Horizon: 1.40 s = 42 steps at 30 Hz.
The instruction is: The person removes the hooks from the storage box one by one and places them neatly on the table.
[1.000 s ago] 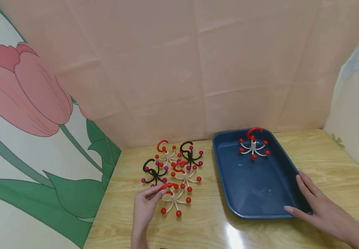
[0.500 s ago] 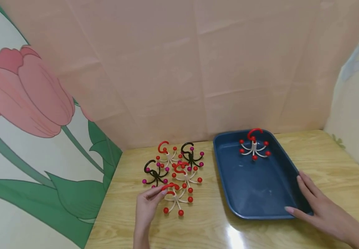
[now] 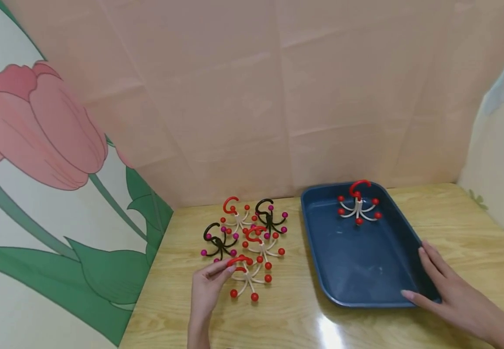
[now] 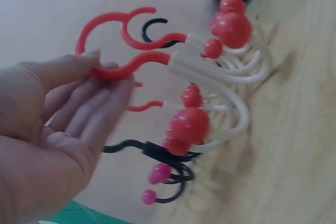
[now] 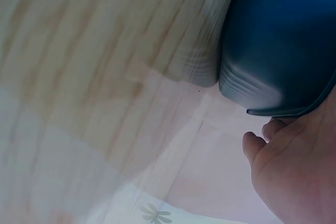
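Note:
My left hand [image 3: 207,287] pinches the red hook end of a white multi-arm hanger [image 3: 248,277] with red ball tips, between thumb and fingers. Its arms point down at the table; whether they touch it I cannot tell. In the left wrist view, the hanger's white stem [image 4: 181,63] reaches right from the hand [image 4: 58,124]. Just behind stand two more white-and-red hangers [image 3: 262,249] and two black hangers [image 3: 219,245] with magenta tips. My right hand [image 3: 446,287] holds the near right corner of a dark blue tray [image 3: 365,271], its thumb over the near rim.
Another white-and-red hanger [image 3: 358,209] sits in the far part of the tray. A pinkish sheet [image 3: 217,106] covers the back wall. To the left is a wall with a painted tulip [image 3: 46,121]. All stands on a wood-grain table [image 3: 286,320].

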Each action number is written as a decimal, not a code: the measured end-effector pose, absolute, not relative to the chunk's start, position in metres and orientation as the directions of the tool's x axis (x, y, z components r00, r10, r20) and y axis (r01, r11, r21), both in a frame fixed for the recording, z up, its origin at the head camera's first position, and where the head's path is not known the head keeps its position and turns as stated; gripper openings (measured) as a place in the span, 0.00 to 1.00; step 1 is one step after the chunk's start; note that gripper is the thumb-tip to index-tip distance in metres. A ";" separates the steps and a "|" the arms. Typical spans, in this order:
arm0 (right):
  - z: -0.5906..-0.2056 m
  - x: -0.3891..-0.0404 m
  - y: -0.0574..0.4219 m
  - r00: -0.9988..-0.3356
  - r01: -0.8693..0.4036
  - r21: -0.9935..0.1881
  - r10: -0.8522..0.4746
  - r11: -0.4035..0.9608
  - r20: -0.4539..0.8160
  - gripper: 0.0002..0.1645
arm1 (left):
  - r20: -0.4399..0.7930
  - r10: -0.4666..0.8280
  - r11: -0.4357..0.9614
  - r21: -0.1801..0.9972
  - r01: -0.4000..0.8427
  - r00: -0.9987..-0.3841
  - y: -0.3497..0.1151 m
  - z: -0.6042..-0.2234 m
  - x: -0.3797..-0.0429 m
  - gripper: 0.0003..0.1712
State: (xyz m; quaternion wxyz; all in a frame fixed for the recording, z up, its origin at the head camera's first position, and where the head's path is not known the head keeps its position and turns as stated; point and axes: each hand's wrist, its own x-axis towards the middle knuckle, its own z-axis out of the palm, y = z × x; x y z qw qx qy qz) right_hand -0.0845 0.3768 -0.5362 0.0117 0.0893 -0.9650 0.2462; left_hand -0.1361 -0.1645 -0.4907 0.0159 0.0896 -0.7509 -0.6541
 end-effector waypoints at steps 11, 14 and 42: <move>-0.534 -0.082 0.378 -0.980 -0.198 -0.469 -0.172 0.861 0.098 0.69 | 0.135 -0.064 0.382 0.919 0.101 -0.989 -0.135 -0.435 -0.128 0.32; -0.534 -0.081 0.378 -0.980 -0.197 -0.463 -0.170 0.864 0.098 0.69 | 0.225 0.010 0.364 0.907 0.213 -0.974 -0.120 -0.420 -0.130 0.28; -0.529 -0.079 0.374 -0.980 -0.199 -0.453 -0.173 0.869 0.099 0.68 | 0.208 0.169 0.210 0.947 0.242 -0.963 0.088 -0.424 -0.285 0.20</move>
